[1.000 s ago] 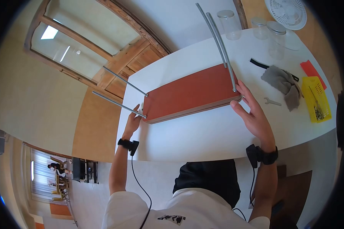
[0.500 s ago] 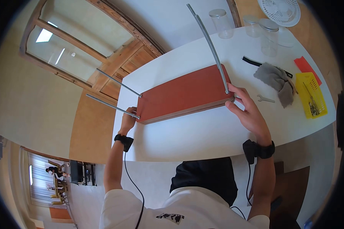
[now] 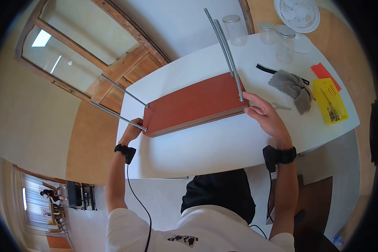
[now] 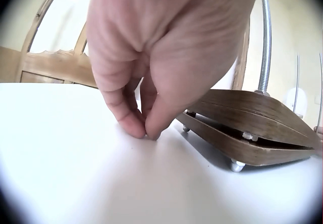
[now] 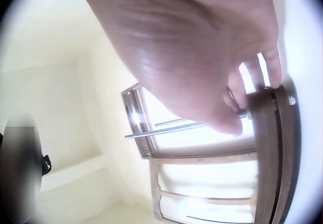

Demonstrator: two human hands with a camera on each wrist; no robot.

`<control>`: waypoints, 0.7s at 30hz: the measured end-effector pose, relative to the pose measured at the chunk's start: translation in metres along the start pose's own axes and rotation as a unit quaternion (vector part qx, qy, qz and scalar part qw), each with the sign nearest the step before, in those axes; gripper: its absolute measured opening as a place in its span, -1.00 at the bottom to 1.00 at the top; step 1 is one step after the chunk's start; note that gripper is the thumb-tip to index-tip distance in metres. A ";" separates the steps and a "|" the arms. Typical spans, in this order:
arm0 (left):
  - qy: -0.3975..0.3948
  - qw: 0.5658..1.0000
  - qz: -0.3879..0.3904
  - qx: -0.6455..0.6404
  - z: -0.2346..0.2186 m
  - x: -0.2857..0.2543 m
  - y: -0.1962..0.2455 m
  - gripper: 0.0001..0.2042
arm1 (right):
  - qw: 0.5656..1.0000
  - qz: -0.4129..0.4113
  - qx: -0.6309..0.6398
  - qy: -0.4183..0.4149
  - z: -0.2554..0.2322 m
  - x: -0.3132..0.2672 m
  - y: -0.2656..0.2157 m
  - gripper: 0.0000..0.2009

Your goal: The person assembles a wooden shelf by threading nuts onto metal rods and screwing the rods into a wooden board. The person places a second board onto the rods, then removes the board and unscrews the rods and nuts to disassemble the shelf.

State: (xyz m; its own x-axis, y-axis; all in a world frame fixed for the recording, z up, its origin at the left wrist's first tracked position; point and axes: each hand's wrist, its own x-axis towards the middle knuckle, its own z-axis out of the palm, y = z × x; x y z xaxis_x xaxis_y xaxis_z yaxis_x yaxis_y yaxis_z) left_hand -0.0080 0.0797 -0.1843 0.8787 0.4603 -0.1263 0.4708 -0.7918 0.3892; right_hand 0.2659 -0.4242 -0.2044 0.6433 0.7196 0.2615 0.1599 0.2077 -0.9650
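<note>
On the white table (image 3: 164,161) lies a reddish-brown board (image 3: 193,101), stacked on a second board; threaded metal rods (image 3: 117,115) stand up from its corners. The left wrist view shows domed nuts (image 4: 237,165) under the lower board and a nut (image 4: 249,136) between the two. My left hand (image 3: 132,130) is beside the left end, thumb and fingertips drawn together at the tabletop; I cannot tell whether something tiny is between them. My right hand (image 3: 266,117) touches the right front corner by a rod's foot, its thumb (image 5: 229,125) apart from the fingers.
Right of the boards lie an open-end wrench (image 3: 281,107), a grey cloth (image 3: 287,86), a black strap (image 3: 264,68) and a red piece (image 3: 323,73). A yellow basket (image 3: 323,94) holds small metal parts. Lidded jars (image 3: 237,31) and a white fan (image 3: 298,14) stand behind.
My left hand has come down off the board's left end to the tabletop beside it, its fingers closing together. My right hand stays at the right corner. The whole head view has shifted slightly.
</note>
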 end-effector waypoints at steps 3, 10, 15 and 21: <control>0.009 1.000 -0.006 -0.023 -0.001 -0.003 0.011 -0.79 | 0.999 0.021 0.026 0.014 0.002 0.005 0.002 -0.55; 0.008 0.982 0.008 -0.191 0.000 -0.035 -0.026 -0.80 | 0.982 -0.022 -0.182 0.049 0.004 0.024 -0.007 -0.66; -0.029 0.967 0.020 -0.251 -0.048 -0.090 0.036 -0.82 | 0.981 -0.032 -0.190 0.030 0.000 0.033 -0.013 -0.75; -0.110 0.933 0.085 -0.333 -0.046 -0.112 0.115 -0.81 | 0.976 -0.033 -0.210 0.052 0.004 0.032 -0.012 -0.76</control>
State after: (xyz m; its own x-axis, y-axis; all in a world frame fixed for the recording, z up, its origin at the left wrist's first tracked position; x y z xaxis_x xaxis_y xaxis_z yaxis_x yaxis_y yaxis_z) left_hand -0.0559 -0.0445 -0.0832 0.9656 0.1998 -0.1667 0.2341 -0.3874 0.8917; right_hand 0.2820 -0.4011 -0.1846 0.6903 0.6378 0.3416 0.4822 -0.0536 -0.8744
